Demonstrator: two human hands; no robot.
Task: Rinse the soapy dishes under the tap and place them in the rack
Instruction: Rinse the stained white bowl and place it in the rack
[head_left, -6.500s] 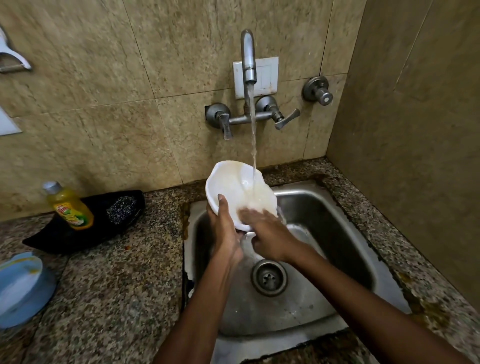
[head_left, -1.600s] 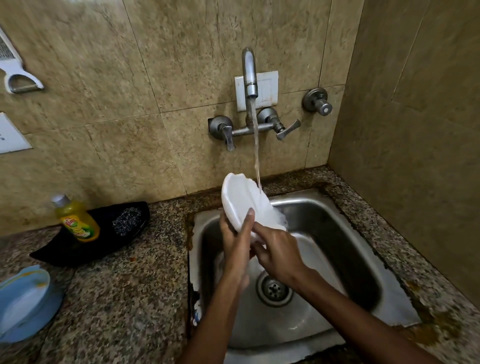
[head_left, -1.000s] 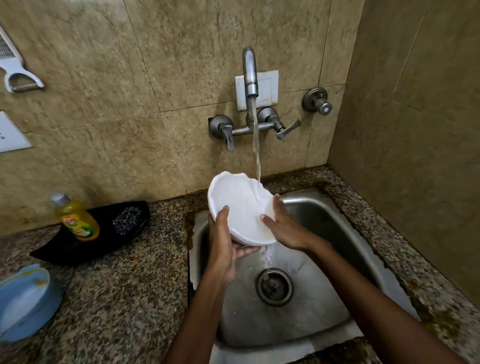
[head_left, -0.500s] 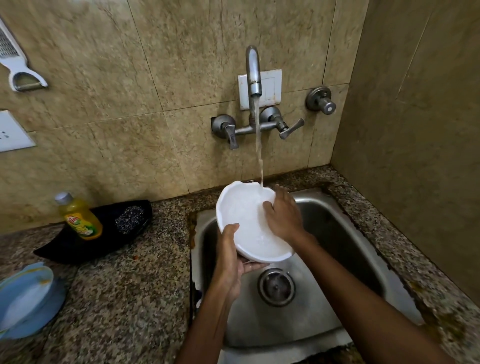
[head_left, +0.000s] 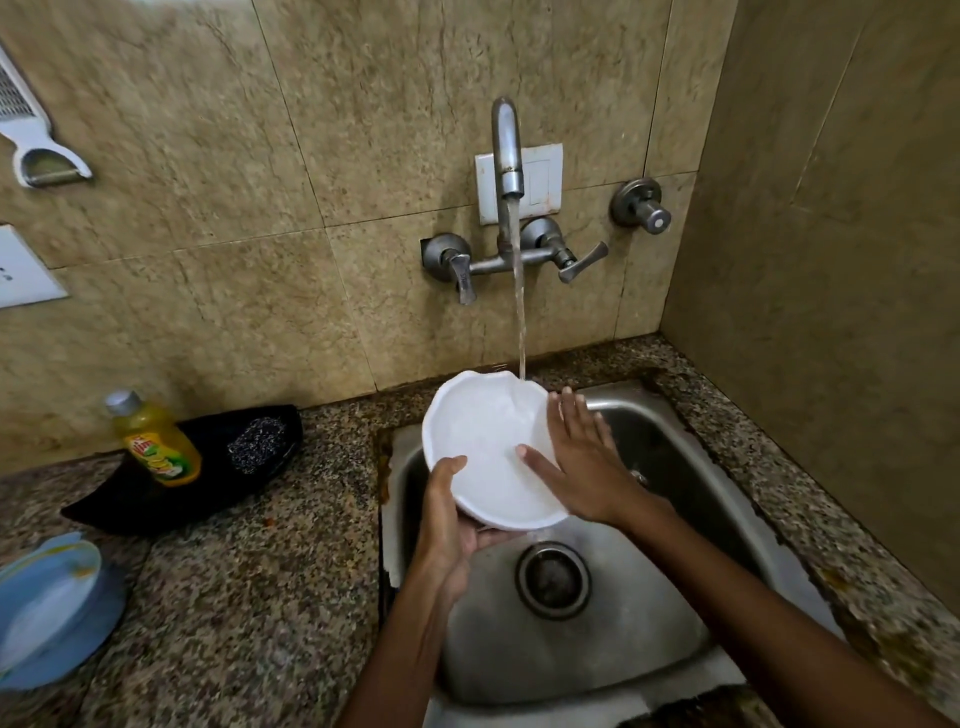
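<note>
A white bowl (head_left: 483, 441) with a wavy rim is held over the steel sink (head_left: 670, 462), its inside facing up toward me. Water from the tap (head_left: 506, 150) falls onto the bowl's far rim. My left hand (head_left: 447, 525) grips the bowl's near-left edge, thumb over the rim and fingers underneath. My right hand (head_left: 576, 462) lies flat with straight fingers on the bowl's right inner side. No rack is in view.
A yellow dish-soap bottle (head_left: 156, 441) and a steel scrubber (head_left: 257, 444) lie on a black tray (head_left: 130, 504) on the granite counter to the left. Blue plates (head_left: 49, 618) sit at the far left edge. The sink drain (head_left: 553, 579) is uncovered. A wall stands close on the right.
The bowl has tipped from on edge to face up under the stream. My right hand has slid from the bowl's far rim down along its right inner side, fingers now spread flat.
</note>
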